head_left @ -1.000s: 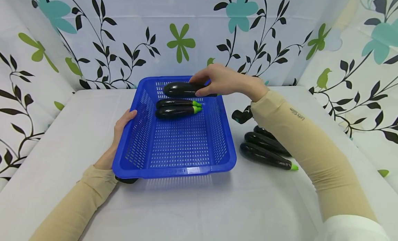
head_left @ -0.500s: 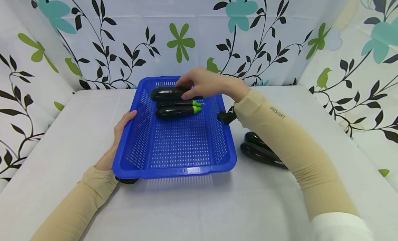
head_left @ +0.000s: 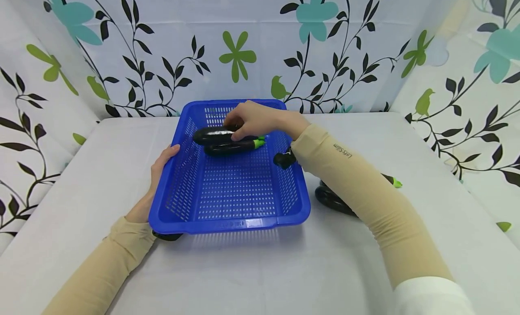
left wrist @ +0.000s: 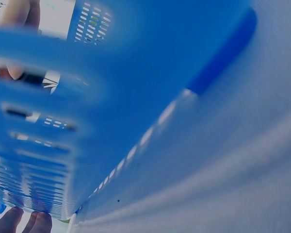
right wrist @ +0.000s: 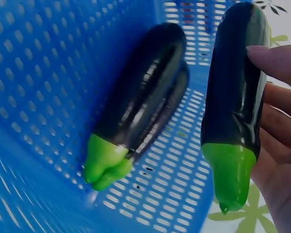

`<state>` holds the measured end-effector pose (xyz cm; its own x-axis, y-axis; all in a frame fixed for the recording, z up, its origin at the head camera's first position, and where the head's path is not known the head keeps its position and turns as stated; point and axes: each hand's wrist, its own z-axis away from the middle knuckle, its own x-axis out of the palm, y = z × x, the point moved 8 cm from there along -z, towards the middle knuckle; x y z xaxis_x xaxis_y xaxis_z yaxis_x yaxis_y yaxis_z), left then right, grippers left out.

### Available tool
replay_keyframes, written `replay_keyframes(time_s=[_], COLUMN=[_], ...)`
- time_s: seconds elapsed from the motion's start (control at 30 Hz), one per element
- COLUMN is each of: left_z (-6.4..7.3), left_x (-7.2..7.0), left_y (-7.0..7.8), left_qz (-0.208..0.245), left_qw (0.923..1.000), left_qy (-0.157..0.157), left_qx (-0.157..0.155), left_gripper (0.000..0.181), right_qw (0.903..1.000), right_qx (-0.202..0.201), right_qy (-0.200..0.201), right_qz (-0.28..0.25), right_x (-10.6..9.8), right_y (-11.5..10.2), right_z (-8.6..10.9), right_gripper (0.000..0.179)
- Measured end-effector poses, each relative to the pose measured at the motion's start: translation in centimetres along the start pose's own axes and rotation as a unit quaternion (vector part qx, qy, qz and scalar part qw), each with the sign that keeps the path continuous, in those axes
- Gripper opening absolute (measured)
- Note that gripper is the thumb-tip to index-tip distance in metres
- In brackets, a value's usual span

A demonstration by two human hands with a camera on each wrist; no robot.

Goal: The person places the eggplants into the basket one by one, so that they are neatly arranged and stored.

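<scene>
Eggplants (right wrist: pixel 228 97) – glossy, smooth; basket (head_left: pixel 227 225) – plastic; sleeves (head_left: pixel 357 188) – matt cloth.

Sleeve (head_left: pixel 361 193) partly hides eggplants (head_left: pixel 332 200) — count unclear.

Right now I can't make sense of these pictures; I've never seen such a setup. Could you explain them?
There's no machine here, just someone working bare-handed. The wide picture is taken from the head, looking forward and down; the two close-ups, one from each wrist. The left hand grips the side of a blue perforated basket over a white tabletop. The right hand holds a glossy, green-ended eggplant; two more eggplants lie inside the basket. Further eggplants lie on the tabletop, partly hidden by the right sleeve.
</scene>
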<state>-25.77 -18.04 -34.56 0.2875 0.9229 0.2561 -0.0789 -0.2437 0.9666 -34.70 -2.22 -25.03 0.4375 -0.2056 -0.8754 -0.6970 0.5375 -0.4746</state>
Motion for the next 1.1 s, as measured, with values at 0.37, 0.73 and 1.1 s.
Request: replay_keyframes(time_s=[0.37, 0.73, 1.1], left_z=[0.0, 0.0, -0.2], left_x=[0.5, 0.7, 0.8], left_y=[0.0, 0.3, 0.7], left_qz=[0.016, 0.02, 0.029], left_qw=[0.9997, 0.9994, 0.9989], left_qy=[-0.017, -0.025, -0.026], left_qx=[0.004, 0.015, 0.024], left_gripper=[0.063, 0.063, 0.064], right_qw=[0.9997, 0.9995, 0.9987], right_qx=[0.009, 0.015, 0.026], right_qy=[-0.017, -0.026, -0.041], right_qz=[0.018, 0.001, -0.012], right_x=[2.4, 3.9, 5.0], right_y=[0.9, 1.5, 2.6], right_z=[-0.9, -0.9, -1.0], right_gripper=[0.036, 0.037, 0.044])
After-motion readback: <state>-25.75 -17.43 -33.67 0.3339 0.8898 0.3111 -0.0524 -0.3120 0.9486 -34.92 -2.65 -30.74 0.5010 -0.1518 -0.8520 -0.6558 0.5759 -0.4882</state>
